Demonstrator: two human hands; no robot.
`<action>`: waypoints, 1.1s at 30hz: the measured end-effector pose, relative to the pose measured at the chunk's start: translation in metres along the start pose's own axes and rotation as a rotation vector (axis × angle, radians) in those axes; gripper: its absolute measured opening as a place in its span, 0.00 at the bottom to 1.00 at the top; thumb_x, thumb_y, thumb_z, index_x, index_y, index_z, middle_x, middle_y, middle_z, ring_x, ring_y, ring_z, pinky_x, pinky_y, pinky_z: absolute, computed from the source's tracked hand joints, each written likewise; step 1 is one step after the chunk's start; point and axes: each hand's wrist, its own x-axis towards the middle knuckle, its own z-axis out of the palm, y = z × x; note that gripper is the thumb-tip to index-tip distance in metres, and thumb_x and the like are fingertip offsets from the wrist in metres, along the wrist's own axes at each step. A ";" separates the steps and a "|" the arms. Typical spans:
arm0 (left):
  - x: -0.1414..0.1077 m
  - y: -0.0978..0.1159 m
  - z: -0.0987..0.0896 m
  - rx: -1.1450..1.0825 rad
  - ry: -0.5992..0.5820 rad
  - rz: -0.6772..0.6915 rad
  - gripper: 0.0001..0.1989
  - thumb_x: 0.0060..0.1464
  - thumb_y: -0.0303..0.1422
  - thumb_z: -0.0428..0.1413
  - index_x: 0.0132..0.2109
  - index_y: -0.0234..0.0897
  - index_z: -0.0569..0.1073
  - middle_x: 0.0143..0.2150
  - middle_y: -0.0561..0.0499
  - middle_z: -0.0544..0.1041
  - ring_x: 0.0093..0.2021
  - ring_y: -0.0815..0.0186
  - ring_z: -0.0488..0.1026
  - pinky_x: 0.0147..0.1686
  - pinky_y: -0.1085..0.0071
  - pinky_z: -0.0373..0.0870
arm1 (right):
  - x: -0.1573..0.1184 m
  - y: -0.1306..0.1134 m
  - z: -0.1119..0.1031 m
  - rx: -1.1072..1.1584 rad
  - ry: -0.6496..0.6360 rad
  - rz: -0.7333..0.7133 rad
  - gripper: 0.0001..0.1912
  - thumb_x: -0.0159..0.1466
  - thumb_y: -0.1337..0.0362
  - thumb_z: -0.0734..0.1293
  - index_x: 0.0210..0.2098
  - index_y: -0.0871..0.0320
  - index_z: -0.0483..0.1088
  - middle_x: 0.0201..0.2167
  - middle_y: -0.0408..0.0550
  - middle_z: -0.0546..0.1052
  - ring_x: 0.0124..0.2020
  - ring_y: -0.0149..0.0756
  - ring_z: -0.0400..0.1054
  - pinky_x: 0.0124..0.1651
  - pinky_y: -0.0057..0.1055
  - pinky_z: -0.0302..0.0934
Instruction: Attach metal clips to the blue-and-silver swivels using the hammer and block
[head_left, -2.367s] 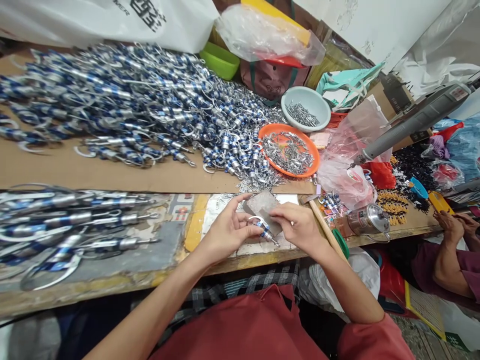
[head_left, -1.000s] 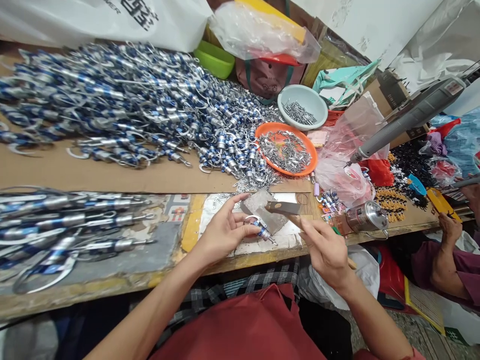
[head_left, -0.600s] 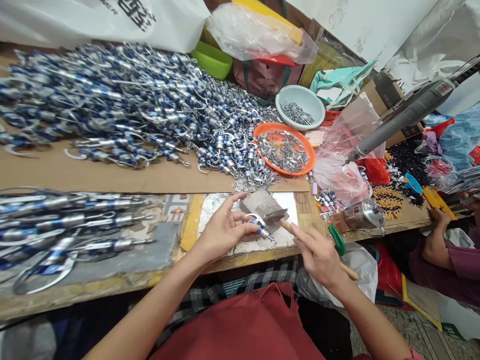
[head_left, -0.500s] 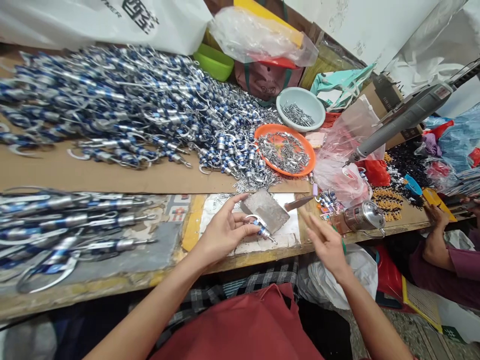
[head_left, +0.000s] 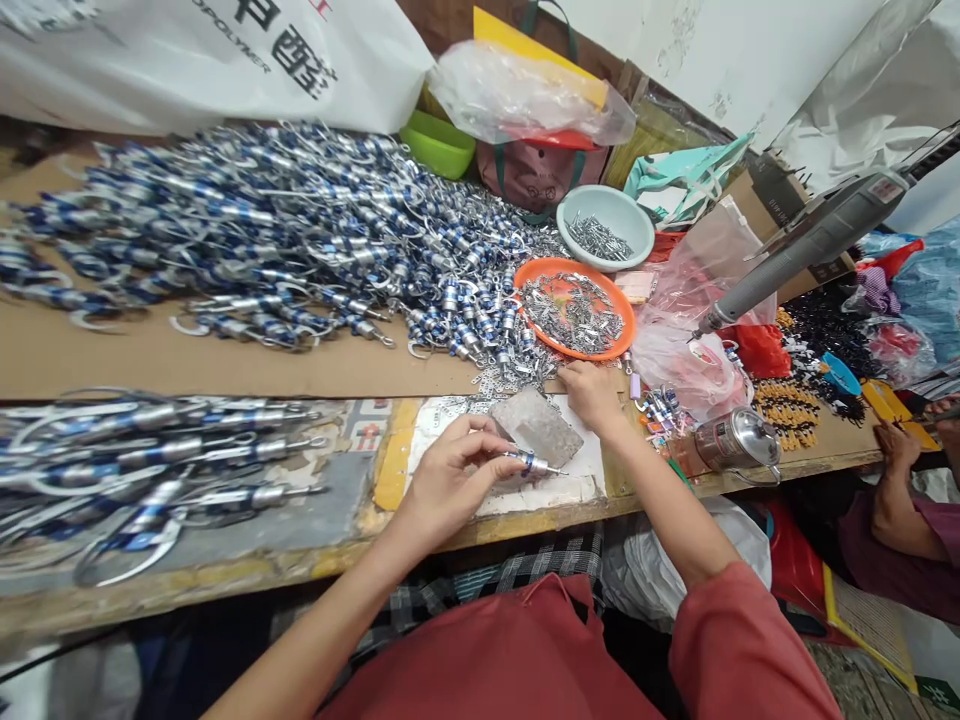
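Note:
My left hand [head_left: 457,475] pinches a small blue and silver metal fitting [head_left: 534,464] between thumb and fingers, its thin pin pointing right. The fitting is just in front of a worn grey metal block [head_left: 538,428], which rests on a white sheet [head_left: 431,425]. Past the block's right corner, my right hand [head_left: 592,395] is at the edge of the small flat metal pieces [head_left: 499,380]. Its fingers are bunched together, and I cannot make out what is in them. Part of a green handle [head_left: 681,474] shows beside my right forearm.
A large heap of blue and silver fittings [head_left: 300,220] covers the cardboard, with more fittings [head_left: 150,450] at left. An orange plate [head_left: 628,335] and a pale blue bowl [head_left: 646,228] hold metal parts. A power screwdriver [head_left: 810,245] hangs at right, above a metal mug [head_left: 739,440].
My right hand has moved up and left to the small flat pieces, its fingers bunching. The dark blade-like piece beside it no longer shows. My left hand still holds the fitting, now turned more level.

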 end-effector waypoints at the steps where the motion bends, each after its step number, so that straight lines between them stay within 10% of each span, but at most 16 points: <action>1: -0.001 0.000 0.000 0.017 -0.003 0.026 0.03 0.43 0.31 0.60 0.26 0.38 0.77 0.28 0.52 0.71 0.28 0.69 0.69 0.27 0.75 0.67 | 0.007 -0.004 0.000 -0.006 -0.019 -0.009 0.14 0.60 0.77 0.56 0.35 0.61 0.72 0.38 0.53 0.74 0.41 0.38 0.66 0.42 0.30 0.59; 10: -0.003 -0.002 0.002 0.031 -0.017 0.146 0.03 0.45 0.30 0.60 0.30 0.37 0.77 0.26 0.52 0.75 0.27 0.69 0.71 0.28 0.74 0.69 | -0.001 -0.004 -0.017 0.087 -0.028 0.022 0.13 0.56 0.75 0.62 0.40 0.61 0.70 0.36 0.52 0.75 0.37 0.37 0.69 0.39 0.30 0.62; 20: -0.008 0.007 0.004 0.012 0.040 0.101 0.15 0.45 0.31 0.60 0.43 0.36 0.75 0.26 0.53 0.73 0.26 0.70 0.70 0.31 0.72 0.70 | -0.075 -0.061 -0.041 1.146 0.229 -0.077 0.06 0.56 0.66 0.68 0.24 0.59 0.73 0.25 0.44 0.75 0.29 0.30 0.69 0.34 0.26 0.64; 26: -0.008 0.022 -0.001 -0.038 0.034 0.048 0.03 0.43 0.31 0.60 0.27 0.40 0.79 0.26 0.52 0.75 0.27 0.68 0.71 0.27 0.73 0.68 | -0.079 -0.061 -0.041 1.138 0.241 -0.124 0.07 0.59 0.63 0.66 0.27 0.59 0.73 0.27 0.45 0.74 0.31 0.31 0.69 0.36 0.28 0.65; 33: -0.006 0.033 -0.007 -0.238 0.001 -0.174 0.02 0.38 0.29 0.62 0.22 0.40 0.78 0.23 0.53 0.75 0.26 0.68 0.71 0.26 0.74 0.68 | -0.097 -0.050 -0.028 0.583 0.585 -0.525 0.12 0.61 0.71 0.62 0.44 0.57 0.70 0.38 0.51 0.75 0.41 0.34 0.70 0.41 0.29 0.68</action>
